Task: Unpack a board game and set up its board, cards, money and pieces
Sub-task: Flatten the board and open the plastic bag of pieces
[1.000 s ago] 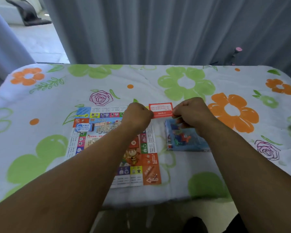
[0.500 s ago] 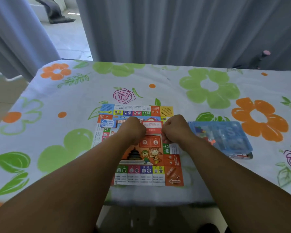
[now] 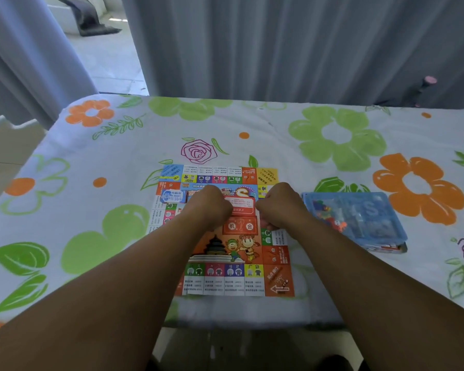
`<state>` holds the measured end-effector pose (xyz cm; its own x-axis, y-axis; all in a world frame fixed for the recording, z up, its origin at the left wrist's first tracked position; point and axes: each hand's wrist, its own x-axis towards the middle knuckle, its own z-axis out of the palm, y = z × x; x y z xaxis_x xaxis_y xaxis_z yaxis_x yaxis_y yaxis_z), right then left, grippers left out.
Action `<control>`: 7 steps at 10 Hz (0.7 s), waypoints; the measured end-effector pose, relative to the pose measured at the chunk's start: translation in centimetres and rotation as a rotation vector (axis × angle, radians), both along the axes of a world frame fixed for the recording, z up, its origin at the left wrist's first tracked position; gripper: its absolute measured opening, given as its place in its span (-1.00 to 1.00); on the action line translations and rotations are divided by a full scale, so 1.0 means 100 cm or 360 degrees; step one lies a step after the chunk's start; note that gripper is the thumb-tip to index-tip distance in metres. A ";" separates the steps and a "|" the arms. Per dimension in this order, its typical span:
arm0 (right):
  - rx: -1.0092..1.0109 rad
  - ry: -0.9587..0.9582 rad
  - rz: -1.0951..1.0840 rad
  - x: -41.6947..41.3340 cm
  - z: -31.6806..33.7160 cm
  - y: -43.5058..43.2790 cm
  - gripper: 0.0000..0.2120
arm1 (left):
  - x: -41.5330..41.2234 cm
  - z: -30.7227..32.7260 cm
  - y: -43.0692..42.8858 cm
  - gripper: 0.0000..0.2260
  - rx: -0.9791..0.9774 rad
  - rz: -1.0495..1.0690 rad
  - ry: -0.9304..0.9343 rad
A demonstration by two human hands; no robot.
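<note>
We are finding open cloth (image 3: 105,167) left of and beyond the board (image 3: 233,274); the box (image 3: 364,215) is blocking the right, and a blue pack (image 3: 173,196) is crowding the board's left edge.

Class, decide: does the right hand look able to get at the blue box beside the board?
Probably yes: the blue box lies just beside the right hand, nothing between, though that hand grips the red cards.

tbl (image 3: 279,124) w/ floral cloth | on it: board (image 3: 233,279), blue box (image 3: 370,210)

Board (image 3: 236,250) flat; red card (image 3: 243,207) over centre; money (image 3: 172,196) left; blue pieces box (image 3: 364,218) right.
</note>
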<state>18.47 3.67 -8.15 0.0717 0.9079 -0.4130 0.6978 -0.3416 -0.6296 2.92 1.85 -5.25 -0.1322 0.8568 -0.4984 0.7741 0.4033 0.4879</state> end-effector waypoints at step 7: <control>0.0315 -0.0308 -0.0260 0.136 0.043 -0.008 -0.90 | 0.117 0.018 0.010 -0.83 0.0418 -0.0411 -0.0175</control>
